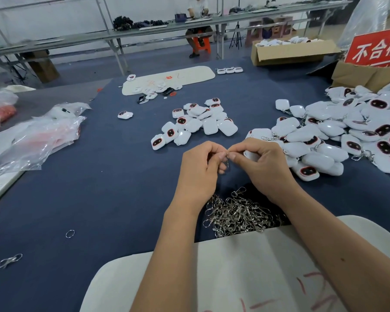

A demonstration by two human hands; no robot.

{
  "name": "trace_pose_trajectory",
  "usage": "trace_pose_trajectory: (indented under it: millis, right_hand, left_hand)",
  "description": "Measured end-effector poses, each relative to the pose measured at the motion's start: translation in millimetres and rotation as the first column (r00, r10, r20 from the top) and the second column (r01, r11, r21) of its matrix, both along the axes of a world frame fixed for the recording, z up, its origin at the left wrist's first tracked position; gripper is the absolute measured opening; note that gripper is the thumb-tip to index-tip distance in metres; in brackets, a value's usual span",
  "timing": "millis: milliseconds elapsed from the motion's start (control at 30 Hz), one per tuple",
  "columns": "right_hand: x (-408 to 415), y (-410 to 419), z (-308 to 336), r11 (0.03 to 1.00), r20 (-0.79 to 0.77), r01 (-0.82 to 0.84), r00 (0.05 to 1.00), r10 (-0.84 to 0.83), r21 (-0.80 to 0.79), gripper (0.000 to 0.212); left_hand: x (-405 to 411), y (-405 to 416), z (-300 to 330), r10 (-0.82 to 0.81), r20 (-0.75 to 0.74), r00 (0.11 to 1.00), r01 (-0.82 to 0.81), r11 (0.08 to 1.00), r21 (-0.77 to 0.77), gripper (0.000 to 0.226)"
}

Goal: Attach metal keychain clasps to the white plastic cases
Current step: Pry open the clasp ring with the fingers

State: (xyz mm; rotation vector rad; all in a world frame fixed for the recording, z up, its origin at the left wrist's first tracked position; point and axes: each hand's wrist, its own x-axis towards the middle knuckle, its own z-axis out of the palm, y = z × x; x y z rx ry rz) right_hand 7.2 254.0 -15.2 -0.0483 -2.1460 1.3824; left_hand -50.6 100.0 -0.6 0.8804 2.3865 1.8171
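Both hands, left hand and right hand, pinch one small metal clasp between fingertips above the clasp pile, probably prying its ring open before picking a case.

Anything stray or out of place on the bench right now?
Yes: a loose silver split ring and a lone silver metal clasp lie on the blue table cover near its left front edge, apart from the pile of silver clasps below the hands. Nothing looks damaged.
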Motion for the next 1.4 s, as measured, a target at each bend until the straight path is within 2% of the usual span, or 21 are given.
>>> trace_pose_trajectory:
  millis: [233,333,633,933,1067,1267,1400]
  right_hand:
    - [3,-4,4,0.998,-0.025,0.016,1.0,-0.015,0.056,0.012]
    - [5,-8,5,0.994,-0.063,0.046,0.997,-0.04,0.098,0.014]
    - [6,-11,7,0.974,-0.115,0.133,0.987,-0.113,0.184,0.012]
    - [6,-10,8,0.915,-0.176,0.213,0.971,-0.161,0.341,0.01]
    - [6,-7,8,0.886,-0.176,0.227,0.97,-0.168,0.405,0.009]
    - [4,-7,8,0.902,-0.149,0.209,0.975,-0.163,0.377,0.011]
    - [5,-10,7,0.957,-0.078,0.163,0.986,-0.148,0.242,0.009]
  left_hand:
    - [0,3,-6,0.053,-0.196,0.979,-0.071,0.994,-0.087,0.022]
    - [0,4,-10,0.072,-0.236,0.969,-0.099,0.99,-0.104,0.022]
    - [2,4,-9,0.067,-0.25,0.966,-0.094,0.991,-0.1,0.021]
    - [8,7,-6,0.124,-0.248,0.961,-0.147,0.986,-0.076,0.02]
    - [4,4,-4,0.06,-0.242,0.968,-0.094,0.987,-0.128,0.022]
    - [7,4,-5,0.061,-0.243,0.968,-0.098,0.985,-0.142,0.022]
    - [8,4,-5,0.067,-0.248,0.966,-0.103,0.986,-0.134,0.021]
